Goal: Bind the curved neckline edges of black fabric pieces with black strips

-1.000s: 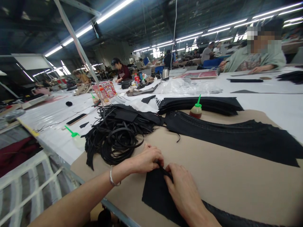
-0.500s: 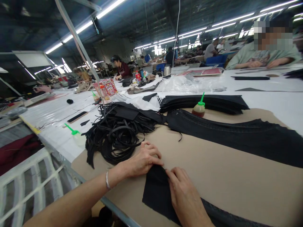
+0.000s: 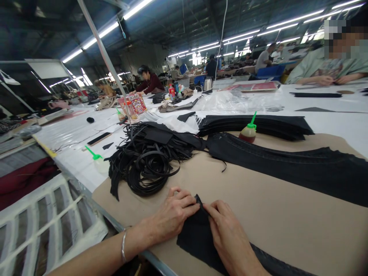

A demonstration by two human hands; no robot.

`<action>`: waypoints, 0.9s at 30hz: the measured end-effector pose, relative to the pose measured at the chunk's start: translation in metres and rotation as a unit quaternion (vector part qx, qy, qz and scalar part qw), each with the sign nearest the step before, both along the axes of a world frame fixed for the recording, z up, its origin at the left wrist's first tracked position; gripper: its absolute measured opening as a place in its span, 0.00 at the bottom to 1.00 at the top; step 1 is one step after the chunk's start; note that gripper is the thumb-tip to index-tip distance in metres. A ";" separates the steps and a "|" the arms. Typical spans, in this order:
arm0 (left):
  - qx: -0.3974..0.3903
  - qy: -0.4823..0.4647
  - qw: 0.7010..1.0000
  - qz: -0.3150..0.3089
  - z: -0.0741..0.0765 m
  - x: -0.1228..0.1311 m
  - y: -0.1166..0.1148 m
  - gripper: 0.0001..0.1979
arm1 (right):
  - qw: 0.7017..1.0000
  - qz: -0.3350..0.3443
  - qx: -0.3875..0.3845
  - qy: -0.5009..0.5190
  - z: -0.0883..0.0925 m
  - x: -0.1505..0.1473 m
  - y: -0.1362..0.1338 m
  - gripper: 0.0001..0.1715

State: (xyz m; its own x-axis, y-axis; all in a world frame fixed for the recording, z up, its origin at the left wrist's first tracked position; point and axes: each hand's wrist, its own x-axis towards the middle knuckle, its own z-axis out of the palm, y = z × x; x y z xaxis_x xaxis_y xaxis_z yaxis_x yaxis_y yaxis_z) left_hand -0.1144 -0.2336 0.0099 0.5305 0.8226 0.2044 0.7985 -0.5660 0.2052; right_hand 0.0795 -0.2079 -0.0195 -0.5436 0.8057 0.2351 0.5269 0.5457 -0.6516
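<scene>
A long black leather-like panel (image 3: 195,235) lies across the brown board (image 3: 276,214) in front of me. My left hand (image 3: 174,214), with a silver bangle on its wrist, has its fingers closed on the panel's far edge. Opposite it, my right hand (image 3: 230,234) pinches the same edge with thumb and forefinger. The panel's dark tip shows between the two sets of fingertips. Part of the panel passes beneath my right hand and comes out at the lower right. A heap of black strips (image 3: 149,161) is just beyond my left hand.
Farther back lie a curved black panel (image 3: 276,159) and a stack of black pieces (image 3: 255,124). Between them stands a glue bottle (image 3: 247,134) with a green nozzle; another bottle (image 3: 100,163) is at left. A white slatted rack (image 3: 43,222) borders the table. Co-workers sit beyond.
My left hand has drawn back toward me along the panel's edge, uncovering the dark tip. The right hand still pinches at nearly the same spot. The whole view has shifted slightly.
</scene>
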 end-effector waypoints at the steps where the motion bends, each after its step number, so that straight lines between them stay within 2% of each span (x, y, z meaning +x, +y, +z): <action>1: 0.002 0.005 1.000 0.002 0.000 0.001 -0.001 0.17 | 1.000 0.002 0.003 -0.002 0.000 0.001 0.000 0.20; 7: 0.014 0.017 1.000 0.014 0.001 0.003 -0.004 0.16 | 0.998 0.034 0.032 -0.036 -0.006 0.004 0.001 0.21; 11: 0.011 0.019 1.000 0.022 0.001 0.004 -0.006 0.16 | 0.992 0.045 0.067 -0.099 -0.007 0.003 0.002 0.24; 15: 0.010 0.017 0.999 0.031 0.000 0.005 -0.010 0.17 | 0.992 0.037 0.050 -0.108 -0.004 0.002 0.002 0.24; 20: 0.011 0.019 0.999 0.038 -0.001 0.005 -0.014 0.18 | 0.992 0.021 0.041 -0.115 -0.003 0.000 0.003 0.29; 27: 0.008 0.014 0.999 0.046 0.000 0.006 -0.017 0.19 | 0.969 0.038 0.123 -0.211 -0.001 -0.002 0.005 0.32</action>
State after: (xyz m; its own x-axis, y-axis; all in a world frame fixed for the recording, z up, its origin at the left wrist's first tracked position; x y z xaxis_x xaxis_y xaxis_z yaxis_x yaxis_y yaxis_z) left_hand -0.1085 -0.2506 0.0098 0.4587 0.8647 0.2046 0.8524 -0.4932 0.1734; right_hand 0.0776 -0.2033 -0.0205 -0.6891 0.7071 0.1586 0.6697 0.7050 -0.2336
